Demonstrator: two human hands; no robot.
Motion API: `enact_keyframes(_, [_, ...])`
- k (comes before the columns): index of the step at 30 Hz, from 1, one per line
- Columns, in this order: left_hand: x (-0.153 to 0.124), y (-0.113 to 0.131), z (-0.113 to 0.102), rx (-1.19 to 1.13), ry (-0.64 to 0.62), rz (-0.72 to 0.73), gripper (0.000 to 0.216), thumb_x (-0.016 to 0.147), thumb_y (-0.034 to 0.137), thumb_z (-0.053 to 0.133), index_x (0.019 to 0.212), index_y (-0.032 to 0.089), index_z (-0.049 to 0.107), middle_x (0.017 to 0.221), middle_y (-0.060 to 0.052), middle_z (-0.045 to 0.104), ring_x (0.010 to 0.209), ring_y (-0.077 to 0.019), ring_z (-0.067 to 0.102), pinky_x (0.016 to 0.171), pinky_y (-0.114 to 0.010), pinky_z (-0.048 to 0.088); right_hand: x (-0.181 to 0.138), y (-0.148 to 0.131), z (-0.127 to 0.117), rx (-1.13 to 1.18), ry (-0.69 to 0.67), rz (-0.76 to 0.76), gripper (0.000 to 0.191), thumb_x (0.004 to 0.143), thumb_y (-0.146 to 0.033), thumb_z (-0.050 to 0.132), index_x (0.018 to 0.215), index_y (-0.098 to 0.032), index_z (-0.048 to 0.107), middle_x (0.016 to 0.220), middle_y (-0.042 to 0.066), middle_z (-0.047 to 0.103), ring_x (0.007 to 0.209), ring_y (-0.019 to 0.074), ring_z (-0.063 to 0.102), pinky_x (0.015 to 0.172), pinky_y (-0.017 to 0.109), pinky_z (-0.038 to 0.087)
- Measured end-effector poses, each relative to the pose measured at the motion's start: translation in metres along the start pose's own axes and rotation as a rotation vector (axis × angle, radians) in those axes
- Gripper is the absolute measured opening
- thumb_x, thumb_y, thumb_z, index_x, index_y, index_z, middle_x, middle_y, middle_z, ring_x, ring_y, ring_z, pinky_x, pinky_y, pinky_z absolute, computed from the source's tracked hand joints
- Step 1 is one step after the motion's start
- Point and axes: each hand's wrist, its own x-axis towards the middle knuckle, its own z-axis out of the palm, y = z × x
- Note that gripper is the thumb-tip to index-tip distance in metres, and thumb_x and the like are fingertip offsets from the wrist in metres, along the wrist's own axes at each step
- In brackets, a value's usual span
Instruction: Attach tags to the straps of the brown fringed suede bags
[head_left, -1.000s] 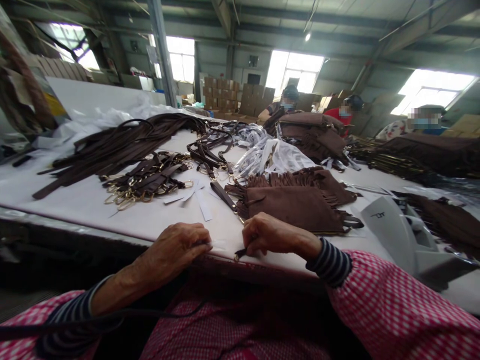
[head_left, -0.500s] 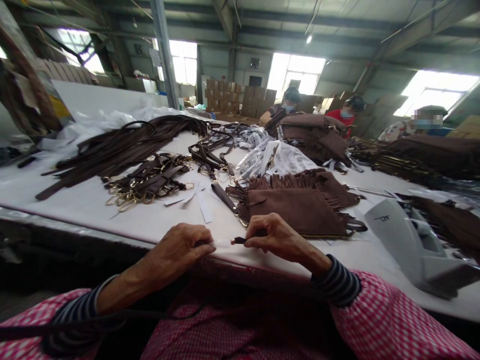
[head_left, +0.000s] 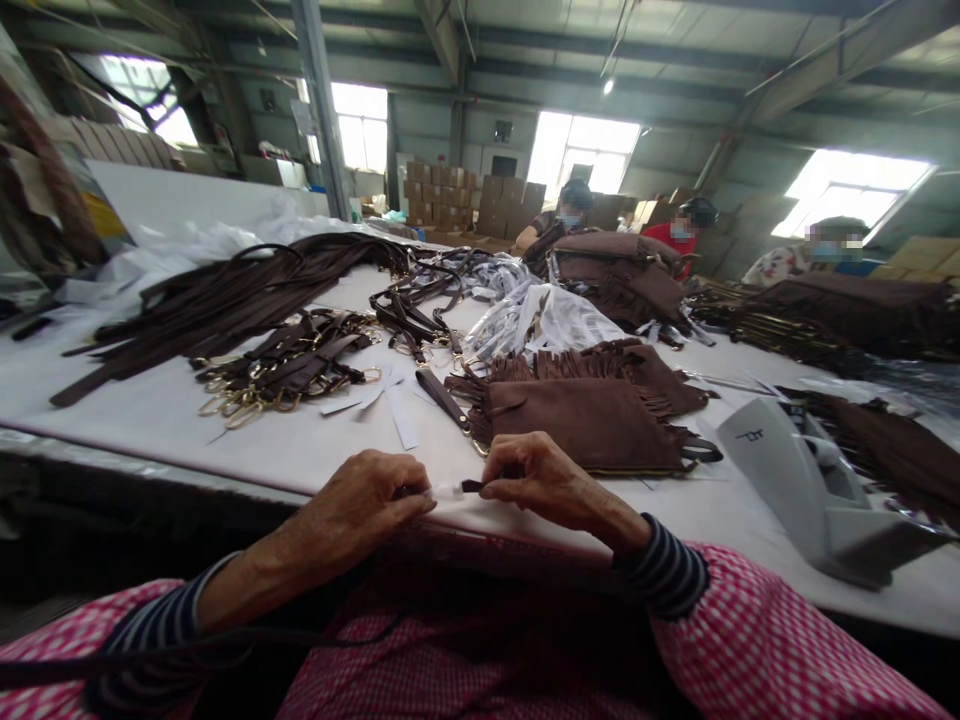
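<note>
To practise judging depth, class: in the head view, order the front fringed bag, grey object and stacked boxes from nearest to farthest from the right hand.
From the right hand:
1. Front fringed bag: just beyond it.
2. Grey object: off right.
3. Stacked boxes: far background.

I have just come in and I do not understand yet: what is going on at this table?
At the near edge of a white table, the person's left hand pinches a small whitish piece. The right hand holds a small dark strip pointing toward it; whether the two pieces touch is hard to tell. Just beyond the right hand lies a fringed brown bag. Farther left are a pile of clipped short straps and, behind it, long dark straps.
</note>
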Motion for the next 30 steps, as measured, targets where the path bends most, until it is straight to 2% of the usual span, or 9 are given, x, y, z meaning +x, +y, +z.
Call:
enact_keyframes(3, [0.003, 0.0, 0.001, -0.01, 0.015, 0.008, 0.026, 0.091, 0.038, 0.056, 0.081, 0.02, 0.073, 0.078, 0.0, 0.069, 0.076, -0.0175, 0.061, 0.068, -0.026, 0.035, 0.0, -0.001, 0.0, -0.011, -0.01, -0.014, 0.006, 0.079, -0.017, 0.076, 0.074, -0.013, 0.075, 0.072, 0.0, 0.059, 0.062, 0.009, 0.052, 0.056, 0.02, 0.039])
enact_keyframes(7, [0.01, 0.007, 0.0, -0.109, -0.032, 0.023, 0.027, 0.091, 0.043, 0.057, 0.09, 0.022, 0.073, 0.08, 0.001, 0.07, 0.076, -0.0172, 0.062, 0.066, -0.026, 0.036, -0.001, 0.002, 0.001, 0.017, -0.008, 0.001, 0.007, 0.08, -0.018, 0.074, 0.077, -0.012, 0.074, 0.076, 0.0, 0.06, 0.056, 0.0078, 0.054, 0.053, 0.019, 0.041])
enact_keyframes(12, [0.024, 0.022, 0.003, -0.087, -0.077, -0.003, 0.029, 0.091, 0.038, 0.05, 0.086, 0.022, 0.073, 0.077, 0.0, 0.069, 0.075, -0.0181, 0.062, 0.065, -0.026, 0.036, -0.001, 0.007, 0.006, -0.048, 0.03, -0.007, 0.002, 0.08, -0.014, 0.071, 0.079, -0.013, 0.073, 0.075, 0.0, 0.063, 0.059, 0.0087, 0.056, 0.057, 0.02, 0.042])
enact_keyframes(15, [0.032, 0.029, 0.007, 0.015, -0.062, -0.053, 0.027, 0.089, 0.036, 0.05, 0.087, 0.022, 0.073, 0.079, -0.002, 0.07, 0.077, -0.0202, 0.062, 0.065, -0.027, 0.035, -0.004, 0.007, 0.007, -0.063, 0.093, -0.027, 0.013, 0.076, -0.006, 0.069, 0.087, -0.014, 0.071, 0.075, -0.001, 0.064, 0.064, 0.01, 0.056, 0.062, 0.021, 0.042])
enact_keyframes(18, [0.035, 0.033, 0.012, 0.09, -0.054, -0.103, 0.025, 0.087, 0.034, 0.051, 0.088, 0.024, 0.073, 0.082, -0.003, 0.072, 0.077, -0.0213, 0.062, 0.065, -0.028, 0.034, -0.011, 0.008, -0.001, -0.089, 0.181, -0.056, 0.028, 0.073, 0.0, 0.065, 0.095, -0.016, 0.069, 0.085, 0.0, 0.064, 0.07, 0.0099, 0.054, 0.066, 0.021, 0.042])
enact_keyframes(23, [0.037, 0.037, 0.018, 0.112, -0.033, -0.12, 0.023, 0.086, 0.034, 0.051, 0.086, 0.025, 0.072, 0.086, -0.003, 0.073, 0.079, -0.0213, 0.063, 0.068, -0.029, 0.034, -0.032, 0.021, -0.024, -0.316, 0.316, 0.027, 0.03, 0.074, -0.002, 0.063, 0.099, -0.019, 0.066, 0.095, 0.0, 0.06, 0.068, 0.0097, 0.05, 0.066, 0.023, 0.039])
enact_keyframes(30, [0.047, 0.041, 0.023, 0.088, -0.013, -0.091, 0.028, 0.087, 0.037, 0.051, 0.077, 0.022, 0.072, 0.07, -0.001, 0.069, 0.071, -0.0197, 0.061, 0.063, -0.028, 0.033, -0.041, 0.035, -0.019, -0.656, 0.258, -0.026, 0.024, 0.081, -0.007, 0.065, 0.101, -0.02, 0.066, 0.105, 0.004, 0.063, 0.1, 0.0187, 0.054, 0.08, 0.028, 0.042])
